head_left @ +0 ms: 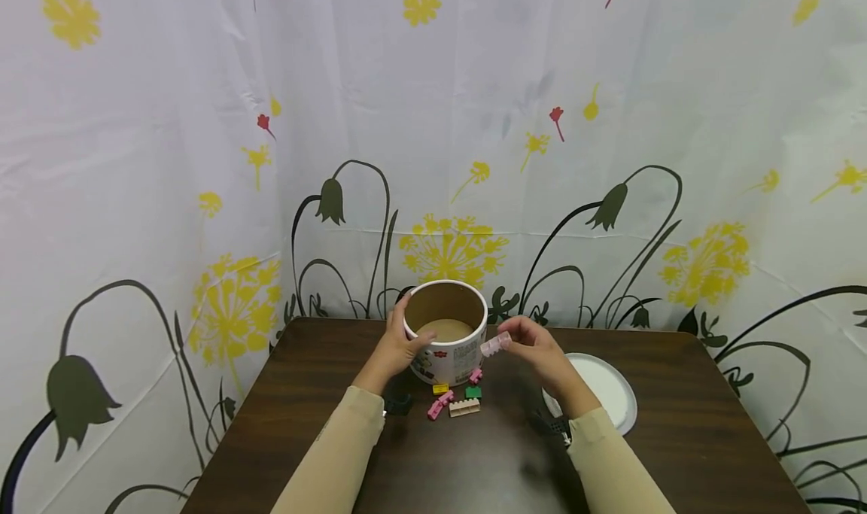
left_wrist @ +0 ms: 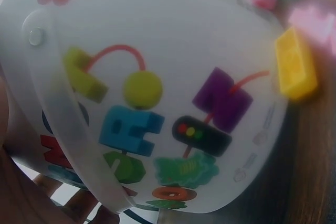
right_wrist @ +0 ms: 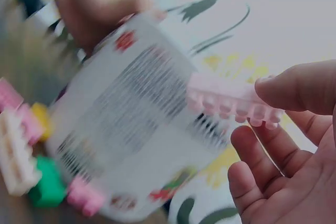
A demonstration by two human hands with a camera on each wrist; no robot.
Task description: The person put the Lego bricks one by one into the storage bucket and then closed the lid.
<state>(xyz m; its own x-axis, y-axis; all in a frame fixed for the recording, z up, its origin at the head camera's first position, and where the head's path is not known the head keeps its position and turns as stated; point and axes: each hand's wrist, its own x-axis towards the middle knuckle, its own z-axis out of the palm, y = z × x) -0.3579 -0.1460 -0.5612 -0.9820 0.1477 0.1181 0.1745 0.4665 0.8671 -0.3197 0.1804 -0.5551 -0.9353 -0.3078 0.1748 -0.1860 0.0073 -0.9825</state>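
Observation:
A white printed bucket [head_left: 460, 360] stands at the back of the table, its open mouth tipped toward me and its inner floor showing. My left hand [head_left: 393, 350] grips its rim on the left, thumb at the front edge. Just right of the bucket, my right hand [head_left: 542, 352] pinches a pale pink toy building block [right_wrist: 226, 95] between thumb and fingers, its row of studs facing down in the right wrist view. Before the bucket lie a yellow block [left_wrist: 296, 66], a green block [right_wrist: 48, 182], a cream block [head_left: 464, 408] and pink blocks [head_left: 440, 405].
A round white lid [head_left: 612, 393] lies on the dark wooden table [head_left: 704, 424], partly behind the right forearm. A flower-print curtain [head_left: 433, 123] hangs behind the table's back edge. The bucket's clear handle strap [left_wrist: 68, 108] runs down its side.

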